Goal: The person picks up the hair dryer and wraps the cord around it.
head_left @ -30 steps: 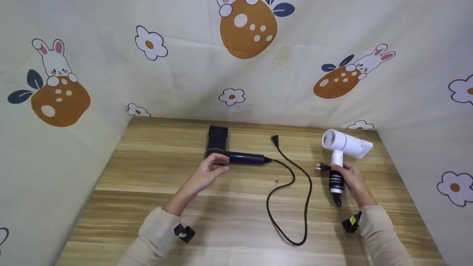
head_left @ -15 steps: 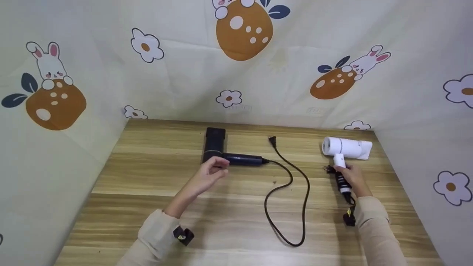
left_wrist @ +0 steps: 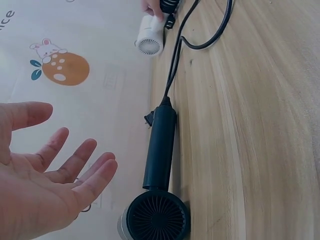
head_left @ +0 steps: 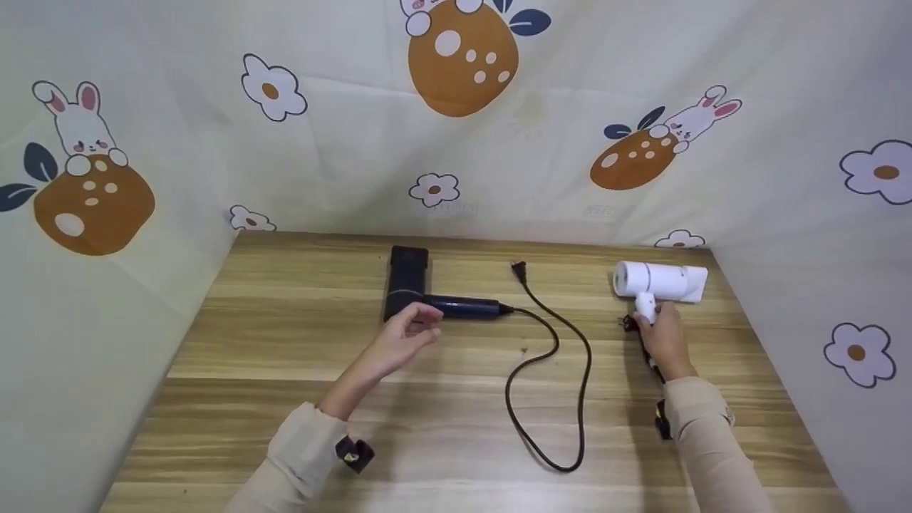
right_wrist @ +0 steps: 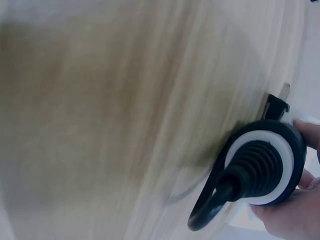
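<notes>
A white hair dryer (head_left: 659,281) is at the right of the table, and my right hand (head_left: 668,342) grips its handle. Its black cord is wound round the handle, with the black plug (head_left: 628,323) sticking out beside it; in the right wrist view the handle's ribbed cord end (right_wrist: 255,167) faces the camera. A dark hair dryer (head_left: 410,274) lies left of centre, its handle pointing right. My left hand (head_left: 402,338) hovers near it; in the left wrist view its fingers (left_wrist: 75,160) are spread and apart from the dryer. The palm hides part of the white dryer's handle.
From the dark dryer's handle a black cord (head_left: 586,385) loops over the middle of the wooden table (head_left: 285,399), its plug (head_left: 519,271) near the back. A printed cloth (head_left: 342,142) hangs behind and at both sides.
The white hair dryer has been turned and lowered, its barrel now nearly level from left to right. My right hand has rotated over its handle. My left hand stays almost still.
</notes>
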Demonstrator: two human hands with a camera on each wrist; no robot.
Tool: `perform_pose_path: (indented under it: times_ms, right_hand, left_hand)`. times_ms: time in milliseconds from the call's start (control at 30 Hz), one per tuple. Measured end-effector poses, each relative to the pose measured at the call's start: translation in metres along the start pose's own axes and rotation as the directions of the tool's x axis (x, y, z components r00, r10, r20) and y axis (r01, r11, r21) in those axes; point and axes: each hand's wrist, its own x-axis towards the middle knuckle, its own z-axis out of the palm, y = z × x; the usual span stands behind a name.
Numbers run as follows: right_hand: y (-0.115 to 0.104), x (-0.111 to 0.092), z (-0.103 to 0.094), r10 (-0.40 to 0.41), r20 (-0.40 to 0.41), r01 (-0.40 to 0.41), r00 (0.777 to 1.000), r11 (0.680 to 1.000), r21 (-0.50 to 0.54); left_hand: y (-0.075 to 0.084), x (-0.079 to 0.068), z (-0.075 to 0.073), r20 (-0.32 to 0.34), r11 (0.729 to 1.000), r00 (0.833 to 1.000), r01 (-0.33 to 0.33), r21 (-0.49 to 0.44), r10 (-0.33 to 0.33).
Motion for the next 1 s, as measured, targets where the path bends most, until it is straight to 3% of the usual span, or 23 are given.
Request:
perform_pose_path:
  times_ms: [167, 333, 400, 500, 700, 833, 1000]
  right_hand:
    - [-0.003, -0.008, -0.007, -0.07, 0.086, 0.079, 0.994, 0.991, -0.112]
    - [-0.017, -0.019, -0.016, -0.115, 0.186, 0.142, 0.976, 0.98, -0.141]
    - [-0.027, -0.025, -0.017, -0.142, 0.192, 0.169, 0.971, 0.976, -0.138]
    - [-0.045, -0.035, -0.015, -0.229, 0.161, 0.249, 0.96, 0.961, -0.119]
    - [-0.086, -0.06, -0.008, -0.393, 0.118, 0.402, 0.912, 0.913, -0.067]
    - [-0.11, -0.081, -0.006, -0.45, 0.121, 0.457, 0.885, 0.889, -0.037]
    - [-0.131, -0.107, -0.003, -0.532, 0.096, 0.535, 0.841, 0.845, 0.0]
  left_hand:
    - [0.001, 0.001, -0.001, 0.015, 0.999, 1.0, -0.023, 0.029, 0.023]
    - [0.018, -0.005, -0.005, 0.007, 0.997, 0.999, -0.036, 0.074, 0.036]
    - [0.019, -0.003, -0.008, 0.005, 0.996, 0.999, -0.037, 0.084, 0.037]
    - [0.005, 0.006, -0.014, -0.016, 0.995, 0.999, -0.035, 0.097, 0.036]
    - [-0.003, 0.021, -0.029, -0.147, 0.977, 0.989, -0.002, 0.213, 0.034]
    - [-0.011, 0.033, -0.037, -0.235, 0.962, 0.972, 0.072, 0.265, -0.008]
    - [-0.025, 0.051, -0.043, -0.317, 0.931, 0.934, 0.251, 0.263, -0.162]
